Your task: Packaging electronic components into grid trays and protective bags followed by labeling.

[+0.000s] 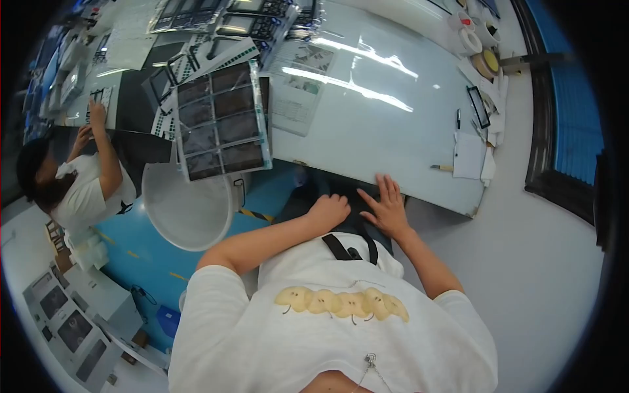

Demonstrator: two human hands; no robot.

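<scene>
My left hand point(329, 213) rests over my dark trousers just in front of the table, its fingers curled in with nothing visible in them. Beside it, my right hand point(388, 208) is open, fingers spread, with the fingertips at the table's front edge. Neither hand holds a thing that I can see. Left of my hands, a clear plastic tray point(215, 123) of dark rectangular panels juts out past the table edge. A printed sheet point(295, 108) lies on the pale table point(367, 131) beside the tray.
A white round bin point(157, 209) stands on the blue floor below the tray. Further left, a co-worker point(88, 177) handles a small part. Packed panels point(252, 23) pile up at the back. Tape rolls point(485, 63), a black frame point(478, 107) and a pen point(458, 119) lie at right.
</scene>
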